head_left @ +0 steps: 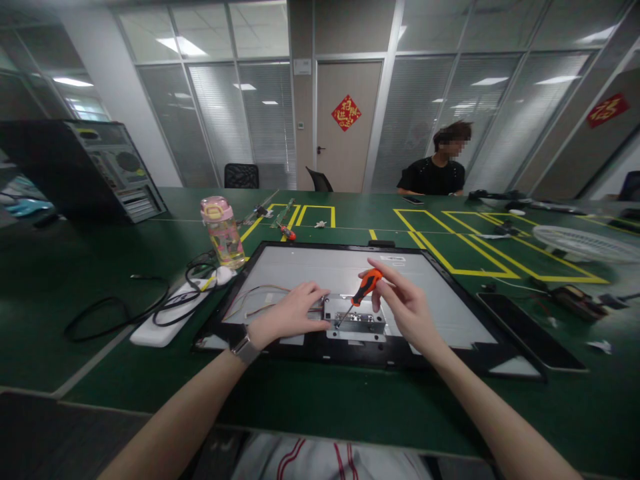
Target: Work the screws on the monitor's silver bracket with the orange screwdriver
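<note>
An orange and black screwdriver [367,285] leans in my right hand [407,303], whose fingers close around its handle. Its shaft slants down to the left, and the tip meets the near left part of a metal bracket [357,325]. My left hand [295,310] rests at the bracket's left end, with thumb and fingers apart against its edge. Below both hands a flat display panel [325,267] with a black frame lies back side up. Thin wires [250,293] run across the panel on the left and pass under my left hand.
A white power strip [160,323] with black cables and a pink-lidded bottle [223,230] stand left of the panel. Behind lies another screwdriver [288,233]. A computer case [95,170] is far left, a black slab [530,330] right. A person [437,170] sits across the table.
</note>
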`<state>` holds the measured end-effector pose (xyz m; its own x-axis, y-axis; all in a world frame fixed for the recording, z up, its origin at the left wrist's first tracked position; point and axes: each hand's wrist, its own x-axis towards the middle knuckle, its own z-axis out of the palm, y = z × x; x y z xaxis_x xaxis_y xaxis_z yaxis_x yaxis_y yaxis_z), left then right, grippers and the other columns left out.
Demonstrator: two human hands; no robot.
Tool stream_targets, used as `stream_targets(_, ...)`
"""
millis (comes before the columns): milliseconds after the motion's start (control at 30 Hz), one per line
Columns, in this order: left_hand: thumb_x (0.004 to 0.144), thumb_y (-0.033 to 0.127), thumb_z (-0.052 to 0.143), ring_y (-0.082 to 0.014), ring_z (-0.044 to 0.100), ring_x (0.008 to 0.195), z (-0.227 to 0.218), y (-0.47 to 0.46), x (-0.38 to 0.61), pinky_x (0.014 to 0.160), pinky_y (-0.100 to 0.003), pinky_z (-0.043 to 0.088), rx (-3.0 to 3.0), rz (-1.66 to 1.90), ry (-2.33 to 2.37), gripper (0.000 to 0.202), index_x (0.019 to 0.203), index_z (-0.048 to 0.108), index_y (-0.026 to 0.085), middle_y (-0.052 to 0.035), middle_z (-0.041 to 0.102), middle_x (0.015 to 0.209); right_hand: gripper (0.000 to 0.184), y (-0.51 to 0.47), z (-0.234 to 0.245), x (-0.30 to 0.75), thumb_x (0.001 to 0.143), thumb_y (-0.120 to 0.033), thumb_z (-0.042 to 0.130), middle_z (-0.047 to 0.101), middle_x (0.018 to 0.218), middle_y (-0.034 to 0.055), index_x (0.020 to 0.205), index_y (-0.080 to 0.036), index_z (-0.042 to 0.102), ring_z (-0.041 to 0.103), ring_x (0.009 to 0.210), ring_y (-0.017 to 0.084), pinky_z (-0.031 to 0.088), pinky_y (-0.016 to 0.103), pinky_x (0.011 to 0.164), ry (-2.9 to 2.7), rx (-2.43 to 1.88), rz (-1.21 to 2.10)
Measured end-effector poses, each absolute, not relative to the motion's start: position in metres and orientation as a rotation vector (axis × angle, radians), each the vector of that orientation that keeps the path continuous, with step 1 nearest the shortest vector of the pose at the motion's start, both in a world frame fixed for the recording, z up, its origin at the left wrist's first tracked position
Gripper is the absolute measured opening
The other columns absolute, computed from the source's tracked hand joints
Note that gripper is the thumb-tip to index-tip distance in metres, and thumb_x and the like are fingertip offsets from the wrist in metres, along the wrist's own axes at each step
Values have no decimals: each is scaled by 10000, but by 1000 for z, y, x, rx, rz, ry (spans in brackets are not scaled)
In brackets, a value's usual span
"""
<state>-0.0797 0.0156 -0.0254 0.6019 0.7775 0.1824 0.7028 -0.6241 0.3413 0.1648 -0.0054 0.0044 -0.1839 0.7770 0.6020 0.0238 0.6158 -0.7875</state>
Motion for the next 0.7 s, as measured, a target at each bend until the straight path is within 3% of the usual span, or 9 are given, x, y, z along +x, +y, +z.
stream_targets(67, 823, 477, 667, -249, 515, 1079, -26, 16, -80, 915, -346, 441, 2599, 468, 1219, 620, 1352, 469, 221, -80, 524, 1164, 325, -6, 5, 165, 935, -294, 528, 689, 973, 39, 1242, -314, 632, 549, 539, 98, 523, 300, 572, -1640, -662, 797)
stream_targets(167, 826, 480, 663, -249, 515, 1082, -25, 15, -80, 919, -348, 439, 2599, 471, 1216, 627, 1362, 457, 230, -77, 520, 1170, 275, -5, 5, 164, 880, -292, 611, 659, 886, 20, 1142, -297, 692, 537, 539, 97, 503, 269, 513, -1629, -681, 774)
stream_targets(267, 827, 491, 658, -247, 516, 1083, -24, 15, -80, 921, -340, 436, 2597, 466, 1220, 624, 1363, 455, 246, -71, 521, 1162, 333, -5, 4, 163, 872, -289, 617, 641, 827, 11, 1202, -291, 662, 512, 522, 98, 493, 263, 492, -1603, -717, 747)
stream_targets(367, 830, 493, 652, -244, 518, 1084, -24, 15, -80, 922, -332, 432, 2598, 457, 1225, 623, 1365, 453, 245, -70, 520, 1158, 413, -5, 4, 163, 922, -295, 546, 676, 957, 46, 1335, -304, 553, 521, 531, 102, 516, 289, 529, -1594, -702, 783)
stream_targets(467, 830, 501, 646, -244, 518, 1086, -24, 15, -80, 920, -329, 429, 2598, 455, 1231, 623, 1365, 451, 249, -69, 520, 1164, 370, -6, 3, 162, 945, -304, 512, 676, 1064, 74, 1310, -305, 570, 545, 561, 107, 535, 314, 577, -1616, -662, 821)
stream_targets(600, 823, 499, 654, -245, 518, 1079, -24, 15, -80, 912, -333, 430, 2591, 464, 1232, 627, 1364, 455, 253, -69, 526, 1161, 305, -6, 2, 161, 885, -276, 610, 631, 890, 11, 1183, -320, 659, 529, 542, 91, 491, 255, 499, -1604, -635, 815)
stream_targets(700, 822, 497, 656, -247, 515, 1081, -24, 15, -80, 917, -337, 429, 2585, 463, 1232, 634, 1370, 452, 253, -72, 527, 1159, 363, -6, 2, 161, 896, -273, 594, 600, 809, -7, 1256, -314, 616, 525, 532, 95, 484, 252, 494, -1611, -670, 813)
